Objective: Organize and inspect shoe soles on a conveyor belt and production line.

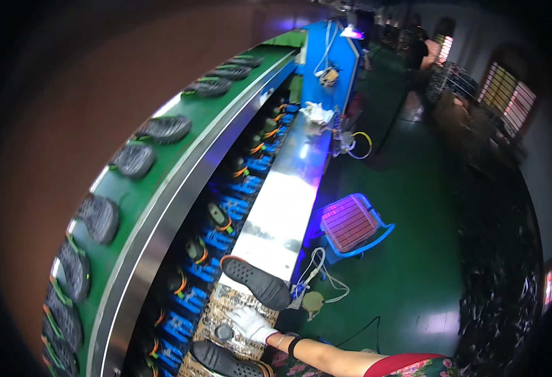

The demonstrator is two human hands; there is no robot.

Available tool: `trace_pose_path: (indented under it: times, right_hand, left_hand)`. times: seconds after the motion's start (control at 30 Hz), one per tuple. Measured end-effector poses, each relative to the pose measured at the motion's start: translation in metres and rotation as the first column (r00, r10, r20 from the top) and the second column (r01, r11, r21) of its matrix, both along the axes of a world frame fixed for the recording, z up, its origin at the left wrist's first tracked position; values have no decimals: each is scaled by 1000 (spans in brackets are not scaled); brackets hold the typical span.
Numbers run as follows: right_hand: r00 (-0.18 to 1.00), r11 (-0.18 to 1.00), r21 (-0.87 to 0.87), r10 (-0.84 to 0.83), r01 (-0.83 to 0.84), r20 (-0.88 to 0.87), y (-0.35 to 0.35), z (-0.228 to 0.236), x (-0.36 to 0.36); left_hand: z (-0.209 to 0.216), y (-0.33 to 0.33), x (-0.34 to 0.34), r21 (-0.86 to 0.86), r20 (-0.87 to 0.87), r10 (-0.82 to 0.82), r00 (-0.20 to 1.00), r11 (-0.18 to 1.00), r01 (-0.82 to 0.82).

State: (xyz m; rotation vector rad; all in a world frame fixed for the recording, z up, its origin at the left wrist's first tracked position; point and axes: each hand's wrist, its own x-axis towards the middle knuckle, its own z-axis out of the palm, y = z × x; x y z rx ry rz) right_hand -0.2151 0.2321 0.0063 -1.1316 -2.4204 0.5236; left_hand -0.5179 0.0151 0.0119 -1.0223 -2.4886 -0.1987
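Note:
My right hand (251, 323), in a white glove, reaches in from the lower right over a worn, patterned covering (208, 315) on the bench. Its fingers look stretched out, and nothing shows in them. Close to the fingertips is a round dark grey piece (224, 332); whether they touch cannot be made out. Just beyond the hand lies a black clog (257, 283) with holes in its upper and an orange edge. A second dark shoe (222, 360) lies on the near side, partly cut off by the lower edge. My left hand is out of view.
On the left, a green conveyor belt (163, 164) carries several grey shoes. Beside the bench runs a row of blue holders (216, 239) with dark shoe parts. A blue-framed stool (351, 223), white cables (335, 286) and a dark pile (496, 289) are to the right.

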Motion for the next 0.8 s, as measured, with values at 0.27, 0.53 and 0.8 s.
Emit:
trace_pose_path:
  times: [0.27, 0.53, 0.8]
  right_hand:
    - [993, 994, 2, -114, 114, 33, 14, 15, 47]
    - [996, 996, -8, -89, 89, -14, 22, 22, 33]
    - [991, 994, -82, -68, 78, 114, 13, 20, 46]
  left_hand:
    - [0, 29, 58, -104, 22, -360, 933, 927, 360]
    - [-34, 16, -12, -317, -14, -426, 905, 860, 400]
    - [-29, 25, 28, -159, 132, -5, 991, 987, 27]
